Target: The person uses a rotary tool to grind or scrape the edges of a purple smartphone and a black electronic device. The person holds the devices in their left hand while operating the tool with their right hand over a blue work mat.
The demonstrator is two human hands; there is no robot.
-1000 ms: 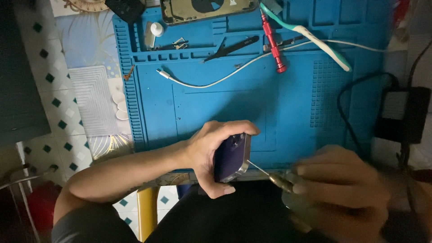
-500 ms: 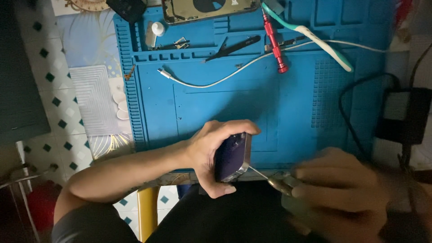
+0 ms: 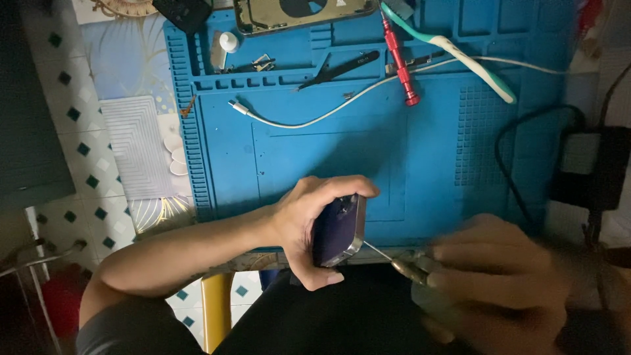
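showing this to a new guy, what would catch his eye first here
The left hand at bottom centre grips a dark purple phone on edge, while the blurred right hand puts a thin screwdriver to its lower end. Behind them lies a bright blue work mat with a red screwdriver and a white cable.

Left forearm reaching in from the lower left, left hand (image 3: 305,227) curled, thumb low, fingers wrapped over the top in a firm clasp. Right hand (image 3: 499,283) entering from the lower right, blurred, fingers bunched together in a pinch, pointing leftward.
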